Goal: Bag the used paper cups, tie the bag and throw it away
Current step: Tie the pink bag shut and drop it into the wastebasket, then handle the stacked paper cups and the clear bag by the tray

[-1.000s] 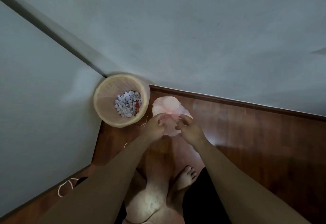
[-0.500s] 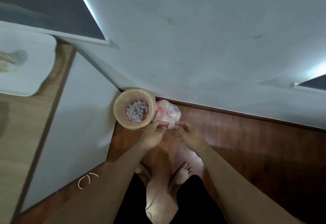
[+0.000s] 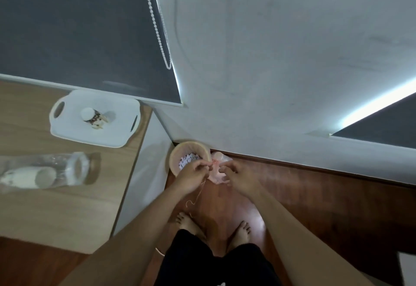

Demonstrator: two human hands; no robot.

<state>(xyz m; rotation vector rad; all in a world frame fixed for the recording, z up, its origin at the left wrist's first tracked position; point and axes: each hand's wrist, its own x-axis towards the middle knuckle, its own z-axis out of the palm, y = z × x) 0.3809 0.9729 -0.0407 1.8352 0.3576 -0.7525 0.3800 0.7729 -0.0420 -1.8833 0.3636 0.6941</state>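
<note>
A small pink translucent bag [image 3: 216,175] hangs just right of the round beige wastebasket [image 3: 177,150] in the corner of the floor. My left hand [image 3: 191,175] pinches the bag's gathered neck together with a thin pink string [image 3: 198,195] that dangles below it. The fingers of my right hand [image 3: 239,178] are spread apart, their tips at the bag's right side, and they grip nothing that I can see. Whatever is inside the bag is hidden. One patterned paper cup [image 3: 93,116] lies on a white tray [image 3: 67,132] on the table.
The wastebasket holds shredded paper. A wooden table [image 3: 56,213] stands at the left, carrying the tray and a clear container [image 3: 67,169] on its side with cups inside. The wall runs close ahead, a blind cord [image 3: 161,40] hangs on it, and bare feet stand on the wood floor.
The view has lifted and pulled back, bringing the table and tray into sight. My right hand has opened its fingers off the bag. A string now hangs from my left hand.
</note>
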